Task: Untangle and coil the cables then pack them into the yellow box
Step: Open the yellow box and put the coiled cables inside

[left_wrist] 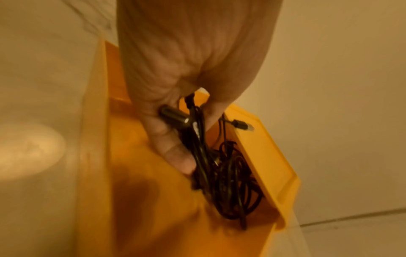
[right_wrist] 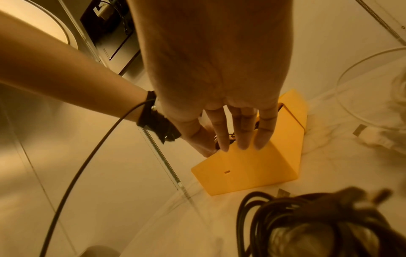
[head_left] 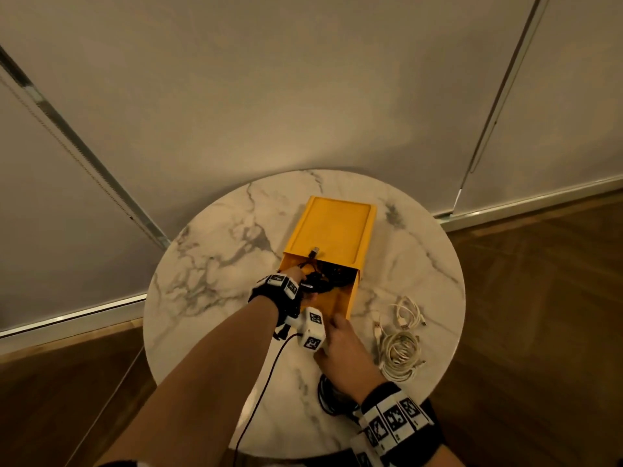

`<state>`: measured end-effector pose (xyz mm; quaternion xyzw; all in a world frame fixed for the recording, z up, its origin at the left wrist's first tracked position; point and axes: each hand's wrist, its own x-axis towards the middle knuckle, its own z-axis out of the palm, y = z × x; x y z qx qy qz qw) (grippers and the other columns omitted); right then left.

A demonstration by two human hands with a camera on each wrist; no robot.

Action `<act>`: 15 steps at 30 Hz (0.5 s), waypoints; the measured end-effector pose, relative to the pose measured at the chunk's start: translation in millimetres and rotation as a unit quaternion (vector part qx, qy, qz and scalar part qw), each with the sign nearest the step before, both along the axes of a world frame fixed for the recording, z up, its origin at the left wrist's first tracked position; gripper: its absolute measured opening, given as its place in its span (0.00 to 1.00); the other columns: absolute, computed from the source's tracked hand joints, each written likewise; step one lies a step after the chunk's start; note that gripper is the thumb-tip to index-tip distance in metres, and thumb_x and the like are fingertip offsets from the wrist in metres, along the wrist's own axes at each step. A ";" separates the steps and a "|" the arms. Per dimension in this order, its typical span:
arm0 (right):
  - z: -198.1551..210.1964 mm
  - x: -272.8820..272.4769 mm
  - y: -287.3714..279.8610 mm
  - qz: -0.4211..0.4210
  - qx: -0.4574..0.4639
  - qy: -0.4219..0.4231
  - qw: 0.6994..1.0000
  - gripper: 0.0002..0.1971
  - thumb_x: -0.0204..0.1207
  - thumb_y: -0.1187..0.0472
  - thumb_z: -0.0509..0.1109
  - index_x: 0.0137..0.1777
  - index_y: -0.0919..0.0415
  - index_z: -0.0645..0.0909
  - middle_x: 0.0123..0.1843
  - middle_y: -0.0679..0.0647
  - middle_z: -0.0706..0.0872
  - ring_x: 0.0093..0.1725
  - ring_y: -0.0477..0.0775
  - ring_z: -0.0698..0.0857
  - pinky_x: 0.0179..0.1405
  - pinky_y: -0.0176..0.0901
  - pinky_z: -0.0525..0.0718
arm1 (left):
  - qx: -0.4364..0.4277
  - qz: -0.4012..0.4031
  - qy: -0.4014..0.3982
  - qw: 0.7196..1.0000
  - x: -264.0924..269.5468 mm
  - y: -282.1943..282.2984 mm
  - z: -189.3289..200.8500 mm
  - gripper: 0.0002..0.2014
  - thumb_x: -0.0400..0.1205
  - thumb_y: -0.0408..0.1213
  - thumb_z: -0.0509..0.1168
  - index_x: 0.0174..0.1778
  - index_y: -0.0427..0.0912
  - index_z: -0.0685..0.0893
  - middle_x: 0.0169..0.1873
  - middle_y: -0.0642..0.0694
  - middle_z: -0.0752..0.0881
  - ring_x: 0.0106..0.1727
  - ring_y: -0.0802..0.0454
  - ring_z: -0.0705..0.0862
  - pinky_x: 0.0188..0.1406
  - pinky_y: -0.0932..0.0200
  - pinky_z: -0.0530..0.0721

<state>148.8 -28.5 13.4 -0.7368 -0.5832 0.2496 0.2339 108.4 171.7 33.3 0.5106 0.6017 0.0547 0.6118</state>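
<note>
On the left, the left hand (left_wrist: 175, 97) reaches into the open front of the yellow box (head_left: 332, 230), its fingers (left_wrist: 175, 153) curled round a bundle of black cable (left_wrist: 224, 173) that it is pushing inside; one plug (head_left: 314, 251) of that cable pokes up over the box's top edge. The box lies on its side near the middle of the round marble surface (head_left: 209, 264), its opening facing the person. The right hand (right_wrist: 219, 78) rests with straight, relaxed fingers (right_wrist: 243, 132) against the near edge of the box and holds nothing, apparently steadying it. Close to the person, under the right wrist, a second coil of black cable (head_left: 325, 396) lies on the surface outside the box. Farther right, two white cables (head_left: 403, 348) lie coiled, one neat and one looser, well apart from the box. By this showing the packing is only begun: one black cable is going in, and three coils are left to pack.
</note>
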 end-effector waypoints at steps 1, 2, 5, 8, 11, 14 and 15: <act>3.0 1.1 -0.6 -0.004 0.006 0.001 1.000 0.15 0.71 0.59 0.61 0.57 0.60 0.77 0.59 0.55 0.76 0.59 0.49 0.69 0.54 0.35 0.69 | -0.021 -0.025 0.021 0.999 -1.1 0.1 -4.7 0.12 0.78 0.28 0.62 0.56 0.36 0.74 0.55 0.34 0.76 0.42 0.44 0.81 0.44 0.52 0.86; 6.3 2.1 -0.6 -0.007 0.006 0.008 1.000 0.13 0.72 0.61 0.63 0.56 0.61 0.77 0.59 0.54 0.74 0.60 0.51 0.71 0.56 0.38 0.72 | -0.030 -0.043 0.046 0.998 -3.2 2.6 -10.8 0.12 0.74 0.30 0.64 0.52 0.35 0.75 0.54 0.33 0.77 0.46 0.40 0.83 0.52 0.49 0.86; 9.5 3.1 -0.5 -0.011 0.007 0.012 1.000 0.12 0.73 0.64 0.64 0.55 0.63 0.78 0.59 0.55 0.71 0.62 0.55 0.73 0.60 0.43 0.75 | -0.073 -0.032 0.073 0.994 -10.4 -6.7 2.5 0.02 0.78 0.30 0.59 0.43 0.34 0.75 0.41 0.33 0.81 0.32 0.41 0.85 0.34 0.57 0.85; 8.2 1.8 -0.9 -0.009 0.004 0.015 1.000 0.13 0.72 0.63 0.64 0.56 0.62 0.79 0.60 0.54 0.71 0.64 0.56 0.73 0.61 0.43 0.76 | -0.082 -0.020 0.074 0.994 -17.0 -4.9 5.0 0.05 0.83 0.29 0.54 0.47 0.31 0.72 0.35 0.35 0.79 0.15 0.47 0.80 0.12 0.66 0.77; 8.7 1.8 -0.9 -0.014 0.008 0.008 1.000 0.14 0.72 0.62 0.65 0.58 0.61 0.80 0.63 0.55 0.71 0.65 0.56 0.73 0.61 0.43 0.76 | -0.118 -0.023 0.078 0.990 -18.3 -1.7 4.5 0.06 0.83 0.30 0.53 0.51 0.31 0.71 0.36 0.37 0.78 0.13 0.50 0.79 0.10 0.69 0.73; 8.5 0.6 -0.8 -0.017 0.005 0.008 1.000 0.15 0.72 0.62 0.65 0.59 0.61 0.80 0.62 0.55 0.70 0.64 0.56 0.74 0.60 0.45 0.78 | -0.112 0.012 0.062 0.992 -18.6 -0.3 5.3 0.07 0.84 0.31 0.56 0.50 0.29 0.74 0.34 0.35 0.80 0.13 0.49 0.79 0.10 0.68 0.75; 8.9 0.4 -0.8 -0.017 0.005 0.004 1.000 0.15 0.73 0.61 0.65 0.59 0.61 0.80 0.62 0.55 0.70 0.65 0.56 0.74 0.60 0.45 0.78 | -0.105 0.038 0.043 0.993 -17.2 0.4 4.6 0.06 0.84 0.31 0.57 0.46 0.30 0.74 0.32 0.35 0.82 0.12 0.50 0.79 0.09 0.68 0.75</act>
